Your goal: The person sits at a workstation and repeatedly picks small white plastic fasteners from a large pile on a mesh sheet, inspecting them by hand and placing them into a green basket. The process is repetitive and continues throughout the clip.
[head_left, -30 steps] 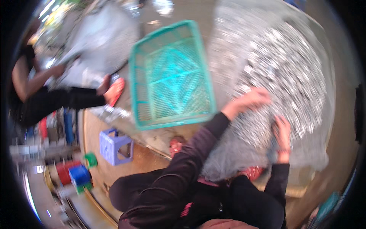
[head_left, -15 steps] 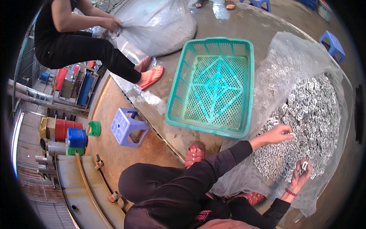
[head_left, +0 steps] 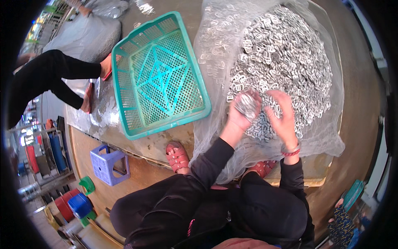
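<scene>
My left hand [head_left: 240, 114] is turned palm up and cupped round a small cluster of silvery metal buckles [head_left: 247, 105], blurred by motion. Just to its right, my right hand [head_left: 285, 116] hovers over the near side of the heap, fingers curved and thumb apart, with nothing visible between them. A red beaded bracelet [head_left: 291, 152] circles that wrist. Beneath and beyond both hands spreads a big heap of loose metal buckles [head_left: 290, 62], lying on a pale mesh net [head_left: 211, 79]. Smaller greyish pieces show in the heap between my hands.
Left of the net stands a green plastic basket [head_left: 206, 110] with a lattice bottom. A person in black trousers [head_left: 66, 68] sits beyond it, near a full mesh sack [head_left: 91, 39]. Below the platform edge is a purple stool [head_left: 103, 168]. My sandalled foot [head_left: 178, 157] rests nearby.
My view has swung to the right. My hands have come together over the heap; the left now cups several buckles, and the right no longer shows the buckle it held.
</scene>
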{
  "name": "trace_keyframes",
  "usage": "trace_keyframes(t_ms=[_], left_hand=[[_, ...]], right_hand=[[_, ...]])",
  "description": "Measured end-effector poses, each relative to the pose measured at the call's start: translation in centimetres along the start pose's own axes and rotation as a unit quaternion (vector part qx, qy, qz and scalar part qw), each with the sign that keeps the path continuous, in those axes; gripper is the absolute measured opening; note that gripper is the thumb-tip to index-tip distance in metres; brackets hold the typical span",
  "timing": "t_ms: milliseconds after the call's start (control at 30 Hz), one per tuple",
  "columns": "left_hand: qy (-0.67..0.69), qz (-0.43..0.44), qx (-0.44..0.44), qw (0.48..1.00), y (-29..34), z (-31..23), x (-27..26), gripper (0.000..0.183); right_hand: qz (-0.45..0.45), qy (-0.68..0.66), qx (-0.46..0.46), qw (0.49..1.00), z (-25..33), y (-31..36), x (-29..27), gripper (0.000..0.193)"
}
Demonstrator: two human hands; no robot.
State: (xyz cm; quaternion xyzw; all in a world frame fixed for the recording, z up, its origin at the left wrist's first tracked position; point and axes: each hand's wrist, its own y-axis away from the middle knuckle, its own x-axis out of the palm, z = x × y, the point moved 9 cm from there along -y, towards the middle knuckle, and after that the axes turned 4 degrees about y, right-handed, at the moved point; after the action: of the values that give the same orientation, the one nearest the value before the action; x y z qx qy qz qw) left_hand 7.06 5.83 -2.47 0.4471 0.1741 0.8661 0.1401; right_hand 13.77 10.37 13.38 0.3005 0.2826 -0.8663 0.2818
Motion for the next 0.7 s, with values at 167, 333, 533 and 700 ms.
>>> trace_keyframes(t_ms=[167, 333, 533, 700], left_hand=[[-0.298, 0.262, 0.186, 0.899, 7.5, -11.6, 17.8, 0.023], [-0.700, -0.025, 0.572, 0.427, 15.5, -21.4, 26.6, 0.045], [-0.837, 0.066, 0.511, 0.185, 10.6, -9.5, 22.8, 0.034], [-0.990, 0.066, 0.118, -0.025, -0.3, -2.7, 5.9, 0.062]], right_hand=[[-0.016, 0.005, 0.148, 0.989, -10.9, -0.1, -2.5, 0.026], [0.027, 0.133, 0.054, 0.989, -13.6, -1.1, 3.0, 0.032], [0.127, 0.294, -0.010, 0.947, -11.8, 0.1, 9.9, 0.053], [0.109, 0.193, 0.065, 0.973, -12.4, 3.9, 8.1, 0.032]])
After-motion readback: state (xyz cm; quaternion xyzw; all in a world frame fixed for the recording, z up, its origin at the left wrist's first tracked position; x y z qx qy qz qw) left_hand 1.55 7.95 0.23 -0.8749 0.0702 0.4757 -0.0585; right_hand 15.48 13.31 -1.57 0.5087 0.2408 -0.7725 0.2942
